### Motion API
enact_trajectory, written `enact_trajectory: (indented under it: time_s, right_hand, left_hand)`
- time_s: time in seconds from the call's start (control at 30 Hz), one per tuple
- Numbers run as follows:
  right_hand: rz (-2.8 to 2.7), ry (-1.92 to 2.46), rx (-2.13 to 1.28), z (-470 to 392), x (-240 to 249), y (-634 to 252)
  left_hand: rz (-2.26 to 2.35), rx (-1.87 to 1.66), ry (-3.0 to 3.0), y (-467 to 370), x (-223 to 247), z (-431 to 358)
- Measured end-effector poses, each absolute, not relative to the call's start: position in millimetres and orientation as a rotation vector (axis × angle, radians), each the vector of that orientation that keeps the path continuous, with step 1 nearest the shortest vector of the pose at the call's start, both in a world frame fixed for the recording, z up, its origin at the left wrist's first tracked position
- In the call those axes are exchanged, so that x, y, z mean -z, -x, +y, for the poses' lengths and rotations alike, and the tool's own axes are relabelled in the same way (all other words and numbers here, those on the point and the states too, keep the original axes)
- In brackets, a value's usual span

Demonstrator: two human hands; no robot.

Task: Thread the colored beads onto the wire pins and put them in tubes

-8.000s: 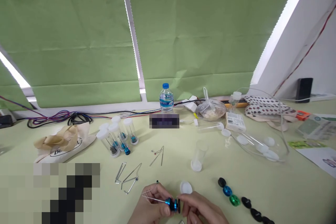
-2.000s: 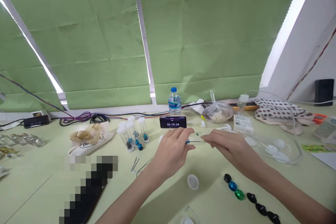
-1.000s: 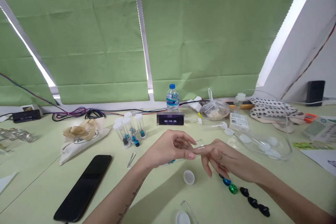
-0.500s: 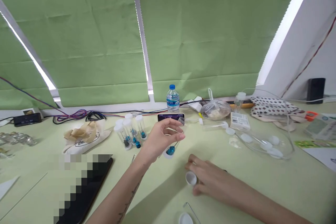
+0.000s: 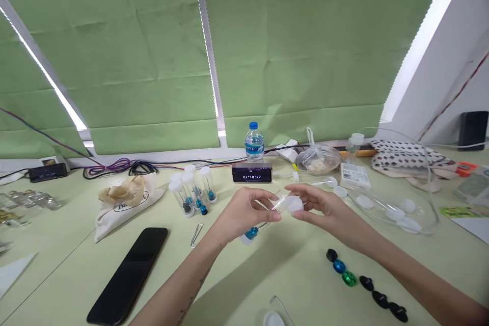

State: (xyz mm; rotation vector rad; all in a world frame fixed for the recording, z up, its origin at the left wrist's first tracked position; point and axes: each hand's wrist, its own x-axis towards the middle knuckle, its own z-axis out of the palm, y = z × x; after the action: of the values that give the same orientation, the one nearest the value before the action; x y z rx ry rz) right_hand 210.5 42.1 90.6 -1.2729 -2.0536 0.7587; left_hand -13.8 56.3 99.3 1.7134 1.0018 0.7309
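Observation:
My left hand (image 5: 246,211) is closed round a clear plastic tube (image 5: 281,204), which is held tilted above the table. A shiny blue piece (image 5: 251,233) with a metal rod sits inside the tube's lower end, by a white base. My right hand (image 5: 330,214) pinches a white cap (image 5: 294,204) at the tube's upper end; whether the cap is seated cannot be told. Below my right forearm lie a green disc (image 5: 349,278), a blue disc (image 5: 338,266) and several black pieces (image 5: 380,299). Another white cap (image 5: 273,319) and a bent metal rod (image 5: 281,308) are near the front edge.
Several capped tubes (image 5: 190,187) stand left of centre. A black phone (image 5: 128,275) lies at the left, with a cloth pouch (image 5: 128,206) behind it. Farther back are a timer phone (image 5: 252,176), a water bottle (image 5: 254,145) and a bag of caps (image 5: 393,211).
My right hand has lifted the white cap from near the table up to the tube's end. My left hand still holds the tube. The discs under my right arm have come into view.

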Motion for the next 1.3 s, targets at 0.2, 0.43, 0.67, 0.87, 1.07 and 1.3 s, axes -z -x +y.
enact_trajectory:
  time_s: [0.2, 0.43, 0.67, 0.87, 1.07, 1.3]
  right_hand:
    - [-1.879, 1.084, -1.025, 39.6, -96.6, -211.8]
    - [-1.974, 1.11, -0.917, 41.7, -94.8, -214.9]
    - [-2.087, 1.102, -0.823, 42.2, -94.8, -217.8]
    - [-2.115, 1.163, -0.775, 41.5, -93.2, -215.9]
    - [-2.169, 1.186, -0.718, 42.2, -87.7, -213.6]
    - [-2.165, 1.184, -0.634, 45.4, -81.8, -213.1]
  left_hand:
    - [0.958, -0.655, -1.774, 12.4, -102.9, 52.9]
    - [0.912, -0.693, -1.744, 11.7, -98.4, 53.0]
    - [0.973, -0.619, -1.767, 12.1, -96.9, 50.0]
    - [0.998, -0.584, -1.833, 11.6, -102.4, 48.0]
    - [1.052, -0.587, -1.934, 11.4, -94.5, 49.9]
    - [1.101, -0.616, -1.954, 9.4, -92.0, 49.0]
